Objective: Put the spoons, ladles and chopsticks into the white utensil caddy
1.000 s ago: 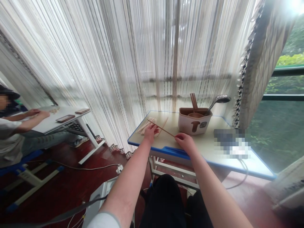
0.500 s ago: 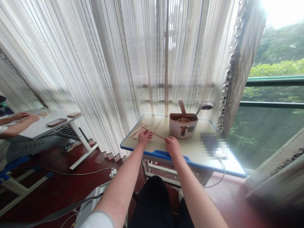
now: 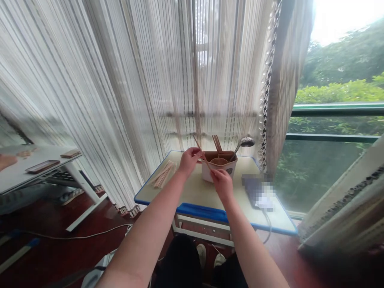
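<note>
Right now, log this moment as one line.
left hand: holds stick; right hand: holds same stick; pile of sticks: on table, left of container; slotted ladle: in container

We look through one head-worn camera, aimed forward and down from above the lap (image 3: pixel 183 262). Our forearms (image 3: pixel 147 226) meet the lower edge, close to the lens; left hand (image 3: pixel 189 161), right hand (image 3: pixel 222 183) and desk (image 3: pixel 195 195) lie farther off, the curtain (image 3: pixel 150 60) beyond, the window (image 3: pixel 336 168) at right.
</note>
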The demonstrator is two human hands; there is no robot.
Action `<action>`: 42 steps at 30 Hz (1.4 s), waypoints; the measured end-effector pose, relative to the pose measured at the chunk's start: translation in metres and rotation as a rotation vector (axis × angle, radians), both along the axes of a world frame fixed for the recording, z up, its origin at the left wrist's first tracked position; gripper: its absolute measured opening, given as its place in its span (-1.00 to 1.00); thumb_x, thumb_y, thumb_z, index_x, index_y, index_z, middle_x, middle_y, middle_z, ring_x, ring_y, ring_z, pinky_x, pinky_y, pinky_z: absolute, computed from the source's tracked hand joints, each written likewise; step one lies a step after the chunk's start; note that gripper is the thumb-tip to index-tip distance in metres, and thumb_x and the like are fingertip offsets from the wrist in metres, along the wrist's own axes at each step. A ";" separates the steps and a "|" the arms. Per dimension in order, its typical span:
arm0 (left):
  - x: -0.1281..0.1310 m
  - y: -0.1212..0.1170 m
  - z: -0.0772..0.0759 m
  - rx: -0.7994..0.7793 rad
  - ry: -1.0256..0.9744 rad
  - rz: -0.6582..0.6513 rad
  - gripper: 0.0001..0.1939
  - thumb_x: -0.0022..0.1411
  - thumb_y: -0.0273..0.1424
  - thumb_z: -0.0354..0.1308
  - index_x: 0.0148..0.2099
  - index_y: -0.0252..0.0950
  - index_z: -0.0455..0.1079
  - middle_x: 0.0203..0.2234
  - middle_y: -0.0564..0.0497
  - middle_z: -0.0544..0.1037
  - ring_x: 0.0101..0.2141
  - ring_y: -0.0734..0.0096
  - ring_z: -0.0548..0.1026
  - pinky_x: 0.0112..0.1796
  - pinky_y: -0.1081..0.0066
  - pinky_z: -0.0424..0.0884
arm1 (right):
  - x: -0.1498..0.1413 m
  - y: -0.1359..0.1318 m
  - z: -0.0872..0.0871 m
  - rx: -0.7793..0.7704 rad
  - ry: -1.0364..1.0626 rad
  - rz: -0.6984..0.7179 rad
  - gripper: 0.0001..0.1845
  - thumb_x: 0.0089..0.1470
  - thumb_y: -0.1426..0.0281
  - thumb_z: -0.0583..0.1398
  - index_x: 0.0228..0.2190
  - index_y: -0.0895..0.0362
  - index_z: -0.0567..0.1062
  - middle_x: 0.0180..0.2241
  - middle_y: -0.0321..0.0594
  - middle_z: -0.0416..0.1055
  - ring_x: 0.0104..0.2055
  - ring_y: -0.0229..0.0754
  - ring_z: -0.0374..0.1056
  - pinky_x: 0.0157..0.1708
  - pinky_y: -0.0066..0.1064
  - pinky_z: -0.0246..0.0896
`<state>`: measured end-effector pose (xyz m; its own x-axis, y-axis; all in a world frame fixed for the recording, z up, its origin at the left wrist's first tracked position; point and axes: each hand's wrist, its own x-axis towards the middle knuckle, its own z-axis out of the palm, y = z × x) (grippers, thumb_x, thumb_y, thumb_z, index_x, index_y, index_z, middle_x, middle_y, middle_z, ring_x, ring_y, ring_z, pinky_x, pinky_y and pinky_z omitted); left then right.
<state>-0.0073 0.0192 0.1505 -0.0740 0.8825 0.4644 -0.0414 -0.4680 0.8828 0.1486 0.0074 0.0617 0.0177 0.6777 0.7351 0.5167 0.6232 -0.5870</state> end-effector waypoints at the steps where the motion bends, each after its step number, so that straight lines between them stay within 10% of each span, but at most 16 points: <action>1: 0.008 0.005 0.013 0.038 -0.009 -0.004 -0.66 -0.01 -0.22 0.21 -0.25 -0.35 0.32 -0.36 -0.10 0.52 -0.40 0.37 0.52 -0.51 0.44 0.47 | 0.010 0.008 0.013 0.001 -0.019 0.050 -0.72 0.07 0.29 0.08 -0.28 0.12 0.54 -0.32 -0.14 0.43 -0.28 -0.21 0.33 -0.25 -0.39 0.24; 7: 0.057 0.038 0.062 0.192 -0.120 0.066 -0.71 0.03 -0.24 0.18 -0.27 -0.34 0.33 -0.39 -0.05 0.52 -0.41 0.43 0.51 -0.51 0.49 0.46 | 0.053 0.061 0.088 -0.003 -0.098 -0.010 -0.72 0.01 0.26 0.11 -0.33 0.14 0.54 -0.33 -0.15 0.47 -0.37 -0.24 0.36 -0.27 -0.40 0.24; 15: 0.092 0.076 0.076 0.301 -0.110 0.295 -0.71 0.05 -0.19 0.16 -0.27 -0.32 0.37 -0.46 -0.01 0.51 -0.44 0.48 0.49 -0.55 0.56 0.41 | 0.081 0.111 0.134 -0.313 -0.205 0.259 -0.73 -0.08 0.26 0.18 -0.39 0.18 0.55 -0.47 -0.23 0.49 -0.41 -0.23 0.36 -0.40 -0.47 0.20; 25: 0.079 0.086 0.069 0.340 0.286 0.379 -0.80 0.06 -0.29 0.18 -0.28 -0.30 0.43 -0.42 -0.02 0.55 -0.40 0.42 0.51 -0.31 0.42 0.45 | 0.082 0.121 0.135 -0.395 -0.403 0.187 -0.86 -0.12 0.38 0.19 -0.48 0.15 0.55 -0.57 -0.29 0.45 -0.51 -0.31 0.29 -0.49 -0.53 0.11; 42: 0.077 0.095 0.066 0.313 0.174 0.337 -0.81 -0.02 -0.30 0.24 -0.32 -0.27 0.46 -0.43 0.00 0.55 -0.36 0.37 0.51 -0.27 0.40 0.44 | 0.074 0.135 0.130 -0.441 -0.442 0.156 -0.86 -0.11 0.37 0.22 -0.44 0.12 0.56 -0.49 -0.26 0.50 -0.46 -0.27 0.35 -0.45 -0.53 0.16</action>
